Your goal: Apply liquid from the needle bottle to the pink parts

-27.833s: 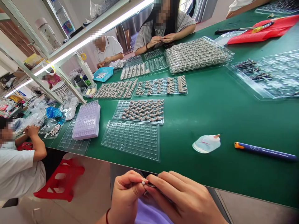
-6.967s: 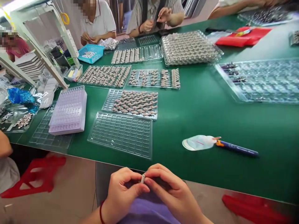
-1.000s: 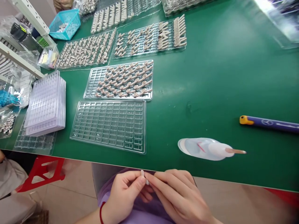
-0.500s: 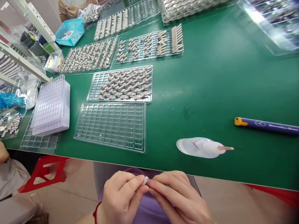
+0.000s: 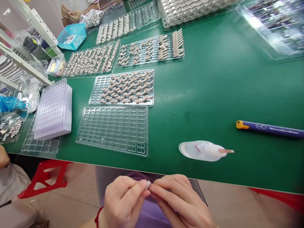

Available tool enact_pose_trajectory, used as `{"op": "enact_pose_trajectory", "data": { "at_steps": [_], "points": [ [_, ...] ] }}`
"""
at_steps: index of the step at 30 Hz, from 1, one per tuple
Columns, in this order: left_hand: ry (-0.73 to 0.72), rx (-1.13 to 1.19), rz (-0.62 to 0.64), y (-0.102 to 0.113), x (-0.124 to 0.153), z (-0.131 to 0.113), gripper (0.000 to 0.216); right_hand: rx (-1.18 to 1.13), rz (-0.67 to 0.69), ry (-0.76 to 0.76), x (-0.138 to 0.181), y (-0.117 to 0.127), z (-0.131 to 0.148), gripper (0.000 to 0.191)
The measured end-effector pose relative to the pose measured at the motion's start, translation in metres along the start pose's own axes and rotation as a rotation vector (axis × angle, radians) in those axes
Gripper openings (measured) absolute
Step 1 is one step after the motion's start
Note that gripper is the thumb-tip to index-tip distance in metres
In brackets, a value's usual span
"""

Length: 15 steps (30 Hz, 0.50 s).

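Note:
Below the table's front edge, over my lap, my left hand [image 5: 121, 199] and my right hand [image 5: 180, 199] meet fingertip to fingertip. Both are closed in a pinch on a small white part [image 5: 148, 184] held between them. An empty clear compartment tray [image 5: 114, 129] lies on the green table [image 5: 213, 95] just beyond my hands. Behind it sits a second tray [image 5: 125, 87] partly filled with small beige parts. A small squeeze bottle [image 5: 204, 150] with a brown tip lies on its side to the right.
A purple pen-like tool [image 5: 268, 129] with an orange end lies at the far right. A stack of lilac trays [image 5: 53, 109] sits at left, more filled trays [image 5: 90, 58] and a blue basket [image 5: 71, 36] farther back. Another person's hands [image 5: 70, 12] work at the far left. A red stool [image 5: 45, 177] stands on the floor.
Over the last second the view tilted up slightly, showing more of the far table. My hands stay pinched together on the small white part, which is now tucked lower between my fingertips.

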<state>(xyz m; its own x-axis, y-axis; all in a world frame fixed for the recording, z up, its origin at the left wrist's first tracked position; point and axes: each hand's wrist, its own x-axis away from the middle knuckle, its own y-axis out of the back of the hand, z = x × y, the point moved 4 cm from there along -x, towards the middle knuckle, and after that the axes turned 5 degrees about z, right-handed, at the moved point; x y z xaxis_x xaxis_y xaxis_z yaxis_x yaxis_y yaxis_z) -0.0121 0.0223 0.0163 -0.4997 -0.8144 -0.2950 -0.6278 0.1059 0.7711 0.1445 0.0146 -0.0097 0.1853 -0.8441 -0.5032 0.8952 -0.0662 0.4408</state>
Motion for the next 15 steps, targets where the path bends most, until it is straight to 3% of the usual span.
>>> {"op": "enact_pose_trajectory", "data": {
  "at_steps": [15],
  "points": [
    [0.212, 0.273, 0.011, -0.0033, -0.0033, 0.009, 0.013, 0.009, 0.008, 0.009, 0.0038, -0.0022, 0.0006, 0.024]
  ]
}}
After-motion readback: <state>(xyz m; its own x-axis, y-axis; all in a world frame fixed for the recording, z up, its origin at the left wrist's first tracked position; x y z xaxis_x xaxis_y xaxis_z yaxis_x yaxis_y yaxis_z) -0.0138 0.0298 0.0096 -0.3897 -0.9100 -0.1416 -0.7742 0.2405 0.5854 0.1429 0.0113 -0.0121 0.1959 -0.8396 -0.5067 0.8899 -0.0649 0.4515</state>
